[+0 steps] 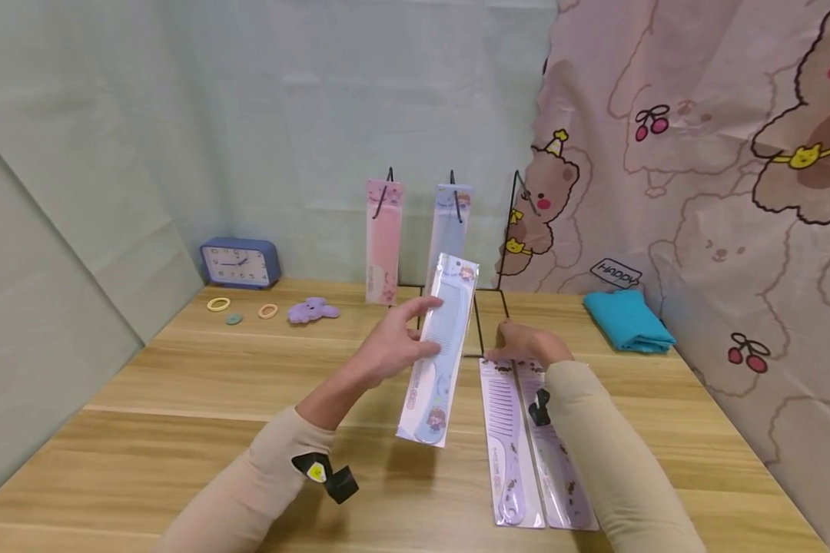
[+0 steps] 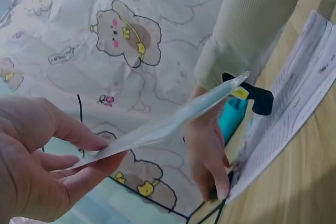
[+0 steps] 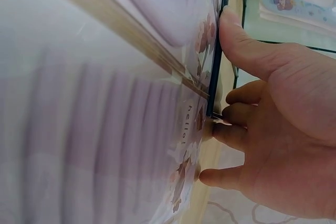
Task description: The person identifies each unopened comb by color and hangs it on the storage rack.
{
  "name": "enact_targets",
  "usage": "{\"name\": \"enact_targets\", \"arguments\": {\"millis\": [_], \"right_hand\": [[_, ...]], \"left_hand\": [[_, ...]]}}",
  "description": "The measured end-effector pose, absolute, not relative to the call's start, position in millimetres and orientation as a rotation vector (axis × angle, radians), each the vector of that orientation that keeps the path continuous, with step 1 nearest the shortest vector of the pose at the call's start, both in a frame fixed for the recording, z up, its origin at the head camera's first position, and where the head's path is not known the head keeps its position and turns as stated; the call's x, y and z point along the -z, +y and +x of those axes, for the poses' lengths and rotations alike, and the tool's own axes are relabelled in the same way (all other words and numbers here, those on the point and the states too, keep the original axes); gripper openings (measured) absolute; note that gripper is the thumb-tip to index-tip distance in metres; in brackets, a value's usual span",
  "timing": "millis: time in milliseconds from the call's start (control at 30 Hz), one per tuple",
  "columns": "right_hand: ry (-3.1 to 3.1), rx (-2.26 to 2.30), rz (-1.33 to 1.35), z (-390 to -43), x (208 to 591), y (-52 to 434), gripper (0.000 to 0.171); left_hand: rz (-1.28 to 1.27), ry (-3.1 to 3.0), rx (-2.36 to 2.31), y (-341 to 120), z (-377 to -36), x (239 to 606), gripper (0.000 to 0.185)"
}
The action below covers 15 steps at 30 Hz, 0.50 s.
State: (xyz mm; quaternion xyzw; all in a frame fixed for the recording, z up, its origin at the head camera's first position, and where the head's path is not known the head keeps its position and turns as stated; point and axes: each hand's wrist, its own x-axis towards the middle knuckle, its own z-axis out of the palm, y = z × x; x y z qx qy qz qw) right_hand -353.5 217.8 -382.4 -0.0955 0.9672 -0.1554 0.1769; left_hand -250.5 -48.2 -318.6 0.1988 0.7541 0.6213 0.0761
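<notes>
Nearest the person, two packaged purple combs [image 1: 519, 445] lay flat on the wooden table [image 1: 180, 430], side by side and touching, their long axes running away from the body with the handles toward the near edge. The right hand [image 1: 526, 344] rested at their far ends, fingertips [image 3: 210, 129] curled down against the top edge of the packets, where a thin black wire of the display stand [image 1: 487, 322] crossed; the thumb pressed on that wire. That grip seemed to pinch the packet ends, though how firmly could not be told.

Just left of these and raised off the table, a packaged blue comb [image 1: 439, 353] was held in the left hand [image 1: 394, 346]. That grip was closed on it, thumb on the near face and fingers behind, about the middle of its length. The comb's long axis stood steeply, its top with the hang hole tipped up and away toward the stand, its handle end hanging down toward the person. The left hand was therefore the nearer one to the hooks.

Behind it, a pink comb [image 1: 383, 242] and a pale blue comb [image 1: 448, 226] hung on the stand's hooks, with one hook at the right bare. Farther left lay hair ties [image 1: 218, 304], a purple clip [image 1: 313, 310] and a blue clock [image 1: 240, 262]; to the right, a folded teal cloth [image 1: 628, 321].
</notes>
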Motion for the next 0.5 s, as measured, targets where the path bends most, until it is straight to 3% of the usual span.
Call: {"name": "enact_targets", "arguments": {"millis": [233, 500], "right_hand": [[2.740, 0.426, -0.284, -354.0, 381.4, 218.4, 0.059], [2.731, 0.433, -0.301, -354.2, 381.1, 219.1, 0.053]], "left_hand": [[0.843, 2.230, -2.046, -46.7, -245.8, 307.0, 0.066], [0.935, 2.136, -2.097, -45.4, -243.4, 304.8, 0.066]]}}
